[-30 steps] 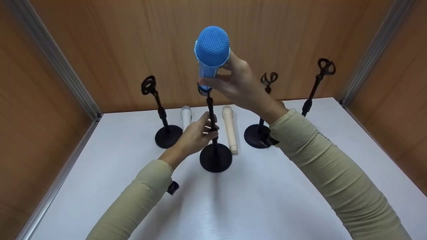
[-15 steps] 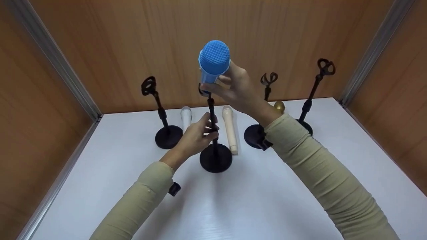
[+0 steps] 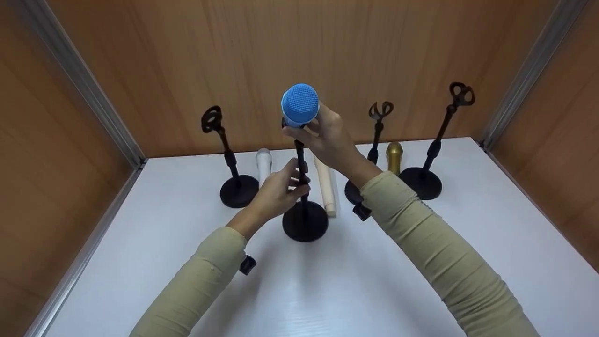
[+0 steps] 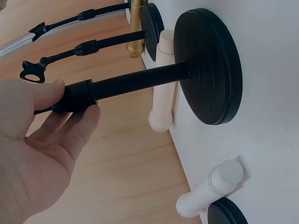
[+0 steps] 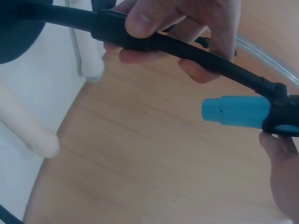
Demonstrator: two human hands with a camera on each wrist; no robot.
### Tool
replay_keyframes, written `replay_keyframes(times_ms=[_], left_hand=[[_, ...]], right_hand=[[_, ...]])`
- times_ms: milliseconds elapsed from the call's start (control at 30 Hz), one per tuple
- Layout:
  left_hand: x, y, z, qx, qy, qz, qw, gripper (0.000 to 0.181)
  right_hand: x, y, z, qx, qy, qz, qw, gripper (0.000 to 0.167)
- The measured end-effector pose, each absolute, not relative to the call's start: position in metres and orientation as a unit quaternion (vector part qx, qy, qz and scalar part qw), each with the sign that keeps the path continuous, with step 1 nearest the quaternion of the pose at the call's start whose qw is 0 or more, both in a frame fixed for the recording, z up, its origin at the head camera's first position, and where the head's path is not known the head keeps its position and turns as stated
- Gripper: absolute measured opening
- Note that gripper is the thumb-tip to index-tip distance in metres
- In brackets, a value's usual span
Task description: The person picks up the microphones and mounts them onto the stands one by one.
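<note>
A microphone with a blue mesh head (image 3: pixel 300 104) is held by my right hand (image 3: pixel 331 140), thumb and fingers around its body. In the right wrist view its blue handle end (image 5: pixel 240 112) sticks out through the black clip (image 5: pixel 279 109) atop the middle microphone stand. My left hand (image 3: pixel 276 193) grips that stand's pole (image 4: pixel 140 83) at its thicker collar, thumb on one side and fingers on the other. The round black base (image 3: pixel 305 223) rests on the white table. In the head view, the microphone's head and my right hand mostly hide the clip.
Other black stands rise at the left (image 3: pixel 238 191), centre right (image 3: pixel 378 124) and far right (image 3: pixel 421 183). Lying between them are a white microphone (image 3: pixel 264 163), a cream microphone (image 3: pixel 326 192) and a gold microphone (image 3: pixel 394 157). Wooden panels (image 3: pixel 234 56) enclose the table's back and sides.
My right hand has brought the blue microphone down, its handle sliding deeper through the clip. The left hand keeps its grip on the pole. The gold microphone has come into sight beside my right forearm.
</note>
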State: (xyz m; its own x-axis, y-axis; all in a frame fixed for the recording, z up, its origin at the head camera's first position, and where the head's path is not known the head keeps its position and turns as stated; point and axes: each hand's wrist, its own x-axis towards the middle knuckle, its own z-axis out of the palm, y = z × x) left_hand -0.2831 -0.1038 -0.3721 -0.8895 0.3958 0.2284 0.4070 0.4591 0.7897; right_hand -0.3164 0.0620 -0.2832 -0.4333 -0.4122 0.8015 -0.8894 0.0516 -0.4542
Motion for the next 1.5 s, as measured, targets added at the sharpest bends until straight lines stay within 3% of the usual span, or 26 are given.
replay_keyframes(times_ms=[467,800,1267,1400,1500], left_hand=[[-0.283,-0.11,-0.37,-0.242,-0.855,-0.458,0.007,0.033],[-0.281,-0.11,-0.37,-0.237,-0.862,-0.448,0.011,0.032],[-0.288,-0.102,-0.373,-0.268,-0.85,-0.453,0.005,0.038],[-0.289,-0.102,-0.373,-0.277,-0.846,-0.455,0.009,0.039],[-0.291,-0.103,-0.373,-0.288,-0.843,-0.453,0.014,0.037]], right_hand=[[-0.309,0.052,-0.293,0.422,-0.697,0.486,0.315,0.055],[-0.305,0.047,-0.299,0.415,-0.686,0.478,0.359,0.049],[-0.309,0.082,-0.295,0.495,-0.7,0.409,0.313,0.046],[-0.307,0.1,-0.309,0.484,-0.717,0.429,0.262,0.066],[-0.306,0.113,-0.334,0.448,-0.751,0.455,0.171,0.085]])
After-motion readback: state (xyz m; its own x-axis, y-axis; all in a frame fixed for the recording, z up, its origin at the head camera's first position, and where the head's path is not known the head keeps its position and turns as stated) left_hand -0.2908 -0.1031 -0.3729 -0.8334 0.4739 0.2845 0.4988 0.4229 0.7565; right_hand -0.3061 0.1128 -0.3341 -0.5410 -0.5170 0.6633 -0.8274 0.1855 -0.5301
